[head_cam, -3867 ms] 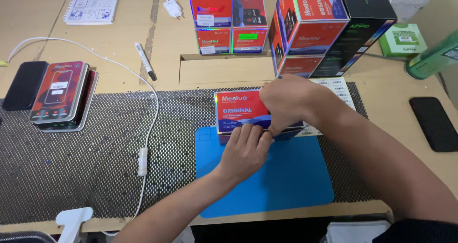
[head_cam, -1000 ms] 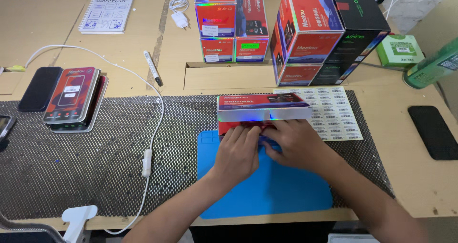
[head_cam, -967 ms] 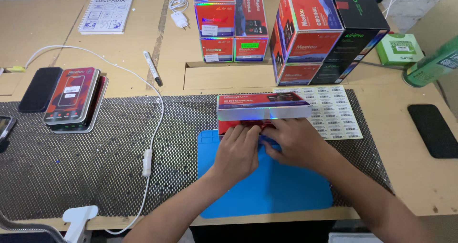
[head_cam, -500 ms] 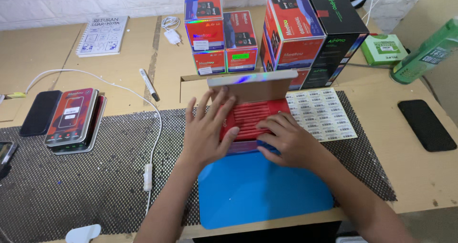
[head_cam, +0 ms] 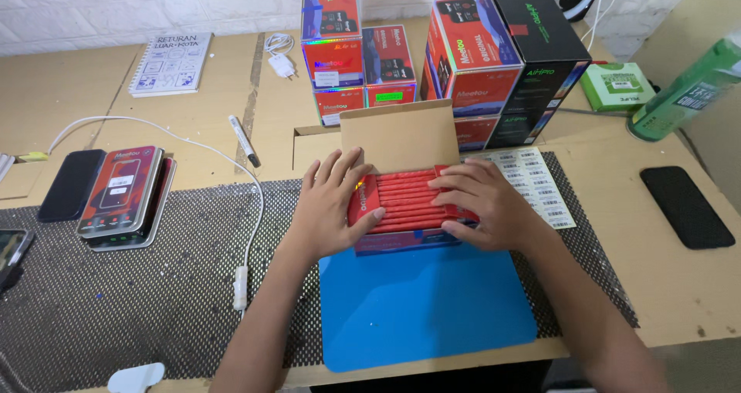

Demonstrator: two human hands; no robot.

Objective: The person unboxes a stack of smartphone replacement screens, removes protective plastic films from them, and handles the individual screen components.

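Box: a red carton [head_cam: 405, 238] with its brown lid flap [head_cam: 399, 134] standing up at the far side, sitting at the far edge of the blue mat [head_cam: 423, 308], straight in front of the person.
Contents: a row of slim red packs [head_cam: 405, 200] packed side by side, their long axes running left to right across the carton.
Left hand: the left hand [head_cam: 332, 204] lies flat on the carton's left end — fingers spread and pointing away, thumb stretched across onto the packs; it grips nothing.
Right hand: the right hand [head_cam: 486, 204] rests on the right end, fingers close together and laid leftward along the packs, pressing rather than pinching.
Key relation: the packs lie directly under and between both sets of fingertips, one hand at each end of their long axis; neither hand is clearly nearer.
Around: a sheet of white labels [head_cam: 536, 184] just right of the carton, stacked boxes [head_cam: 463, 61] behind it, a black marker [head_cam: 244, 140] and white cable [head_cam: 247, 231] to the left.
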